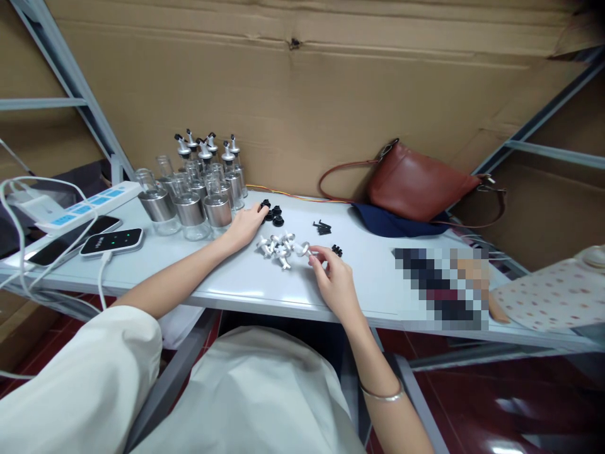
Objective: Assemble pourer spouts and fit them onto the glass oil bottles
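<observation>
My left hand (246, 227) reaches across the white table (378, 277) and its fingertips touch a small cluster of black caps (273, 214). My right hand (333, 277) pinches a silver spout piece (304, 250) at the edge of a pile of silver spout pieces (278, 246). Several glass bottles with steel bases (198, 202) stand behind my left hand; the ones at the back carry spouts. Small black parts (323, 226) lie a little farther right.
A brown leather bag (416, 186) lies on a dark blue cloth (392, 222) at the back right. A power strip (85, 207), a phone (70, 241) and a charging device (112, 242) sit at the left. Cardboard walls the back. Another person's sleeve (548, 296) rests at the right.
</observation>
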The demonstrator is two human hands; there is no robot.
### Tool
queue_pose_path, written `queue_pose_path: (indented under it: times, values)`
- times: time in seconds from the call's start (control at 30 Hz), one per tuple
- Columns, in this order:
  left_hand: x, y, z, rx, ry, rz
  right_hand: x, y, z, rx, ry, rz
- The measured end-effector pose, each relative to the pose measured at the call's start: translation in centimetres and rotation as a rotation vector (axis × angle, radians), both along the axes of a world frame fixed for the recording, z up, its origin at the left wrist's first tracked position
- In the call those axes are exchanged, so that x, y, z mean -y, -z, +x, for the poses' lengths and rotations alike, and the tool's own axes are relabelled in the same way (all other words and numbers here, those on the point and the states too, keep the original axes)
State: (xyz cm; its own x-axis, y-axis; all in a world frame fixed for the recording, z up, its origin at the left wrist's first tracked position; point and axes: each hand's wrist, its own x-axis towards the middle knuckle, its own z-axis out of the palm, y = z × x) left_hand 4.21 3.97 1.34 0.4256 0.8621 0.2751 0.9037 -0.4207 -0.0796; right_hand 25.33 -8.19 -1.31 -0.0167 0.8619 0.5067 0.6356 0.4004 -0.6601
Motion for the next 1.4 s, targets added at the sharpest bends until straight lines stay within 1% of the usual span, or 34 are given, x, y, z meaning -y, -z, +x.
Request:
queue_pose_path:
  times: [0.1, 0.17, 0.2, 0.27, 0.33, 0.43, 0.63, 0.73, 0.8, 1.0, 1.1, 1.27, 1.4]
  values:
    - [0.2, -0.1, 0.2, 0.089, 0.040, 0.075, 0.0, 0.1, 0.0, -0.011, 0.029, -0.082]
    - [0.4, 0.0, 0.5, 0.203, 0.110, 0.093, 0.0, 0.2, 0.1, -0.013, 0.036, -0.093]
    - [0.6, 0.0, 0.7, 0.271, 0.162, 0.071, 0.0, 0.2, 0.1, -0.007, 0.035, -0.097]
    - [0.9, 0.2, 1.1, 0.396, 0.288, -0.024, -0.1, 0.3, 0.1, 0.015, 0.029, -0.111]
    - [1.4, 0.4, 1.5, 0.467, 0.399, -0.128, -0.2, 0.3, 0.1, 0.044, 0.022, -0.120]
    - [2.2, 0.4, 1.8, 0.457, 0.489, -0.213, -0.3, 0.3, 0.1, 0.089, -0.014, -0.093]
    - [2.8, 0.0, 1.5, 0.291, 0.596, -0.226, -0.2, 0.3, 0.2, 0.161, -0.181, -0.028]
    - [2.7, 0.0, 1.6, 0.230, 0.620, -0.204, -0.1, 0.1, 0.1, 0.173, -0.233, -0.027]
    - [2.7, 0.2, 1.7, 0.184, 0.612, -0.170, 0.0, 0.0, 0.0, 0.179, -0.245, -0.027]
    - [2.6, 0.6, 1.8, 0.134, 0.584, -0.097, 0.1, 0.0, -0.1, 0.172, -0.211, -0.019]
    - [2.6, 0.6, 1.8, 0.117, 0.569, -0.074, 0.1, 0.0, 0.0, 0.184, -0.227, -0.008]
    - [2.7, 0.1, 1.7, 0.126, 0.543, -0.050, 0.2, 0.0, -0.1, 0.158, -0.238, -0.011]
    - [2.6, -0.8, 1.3, 0.194, 0.525, 0.030, 0.2, 0.0, -0.1, 0.075, -0.143, 0.050]
